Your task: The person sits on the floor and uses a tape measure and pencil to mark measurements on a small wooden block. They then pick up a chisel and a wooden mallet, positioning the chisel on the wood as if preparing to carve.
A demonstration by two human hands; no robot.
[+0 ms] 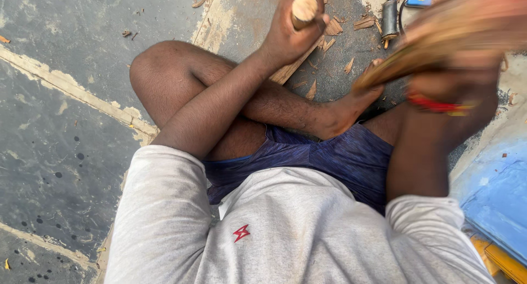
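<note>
Two hands (288,34) — two wooden pieces (303,8)

Probably a woodcarving workshop floor: wood chips (333,27) litter bare concrete (66,152) (a tool (390,18) lies nearby).

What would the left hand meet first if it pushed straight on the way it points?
Likely the wood chips on the floor just beyond the left hand and its wooden handle; depth is unclear.

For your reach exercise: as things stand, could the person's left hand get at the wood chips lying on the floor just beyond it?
Probably not at once. The left hand is closed around a wooden piece, so it is occupied. The wood chips lie close beside it with nothing between.
</note>
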